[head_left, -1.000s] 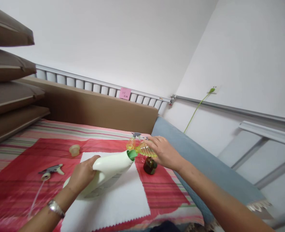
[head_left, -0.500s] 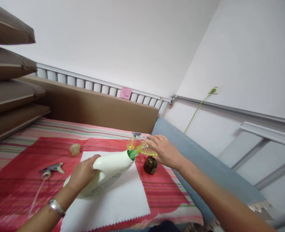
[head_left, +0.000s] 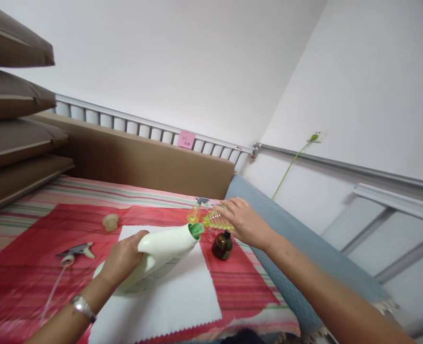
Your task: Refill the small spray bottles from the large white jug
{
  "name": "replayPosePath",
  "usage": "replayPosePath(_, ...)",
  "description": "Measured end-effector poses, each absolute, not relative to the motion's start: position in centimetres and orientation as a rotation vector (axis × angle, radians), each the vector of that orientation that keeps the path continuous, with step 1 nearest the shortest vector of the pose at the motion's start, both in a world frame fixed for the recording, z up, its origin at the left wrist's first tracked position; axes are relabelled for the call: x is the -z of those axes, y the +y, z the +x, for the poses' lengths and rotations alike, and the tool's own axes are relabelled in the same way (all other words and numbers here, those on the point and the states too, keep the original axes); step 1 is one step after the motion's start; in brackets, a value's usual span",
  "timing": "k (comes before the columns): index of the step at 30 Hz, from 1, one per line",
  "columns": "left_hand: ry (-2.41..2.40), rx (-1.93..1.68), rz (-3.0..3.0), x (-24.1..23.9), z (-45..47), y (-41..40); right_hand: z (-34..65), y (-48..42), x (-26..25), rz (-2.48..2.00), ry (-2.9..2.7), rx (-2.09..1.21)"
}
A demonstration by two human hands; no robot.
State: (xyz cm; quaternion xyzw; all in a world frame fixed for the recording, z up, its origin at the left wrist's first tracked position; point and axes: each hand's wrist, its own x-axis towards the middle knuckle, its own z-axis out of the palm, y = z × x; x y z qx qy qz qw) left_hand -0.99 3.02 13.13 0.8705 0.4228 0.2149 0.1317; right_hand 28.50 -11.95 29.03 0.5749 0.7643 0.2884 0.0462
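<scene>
My left hand (head_left: pixel 127 253) is wrapped round the handle of a large white jug (head_left: pixel 170 243), which is tilted to the right with its green spout (head_left: pixel 196 231) outward. My right hand (head_left: pixel 242 220) grips a ribbed clear bottle (head_left: pixel 216 220) of yellow liquid, tipped sideways so its mouth meets the jug's spout. Just below the right hand stands a small dark brown bottle (head_left: pixel 222 245). Behind the jug's mouth is a spray bottle (head_left: pixel 194 212) with a grey trigger. A loose spray head (head_left: pixel 76 251) with a thin tube lies left of my left hand.
A pale cap (head_left: pixel 110 221) sits on the red plastic sheet (head_left: pixel 86 217). Under the jug lies a white cloth (head_left: pixel 183 306) with a zigzag edge. Stacked brown cushions (head_left: pixel 21 138) rise at left; a blue-covered edge (head_left: pixel 286 248) runs along the right.
The view has shifted very slightly. Both hands keep their hold, and the jug and ribbed bottle stay mouth to mouth. The brown bottle's dark top shows more clearly now.
</scene>
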Motion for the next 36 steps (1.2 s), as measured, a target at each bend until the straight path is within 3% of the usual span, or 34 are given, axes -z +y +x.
replayPosePath(36, 1.230, -0.651, 2.520, -13.0, -1.2, 3.0, 25.0, -10.0, -31.0, 1.439, 2.256, -0.948)
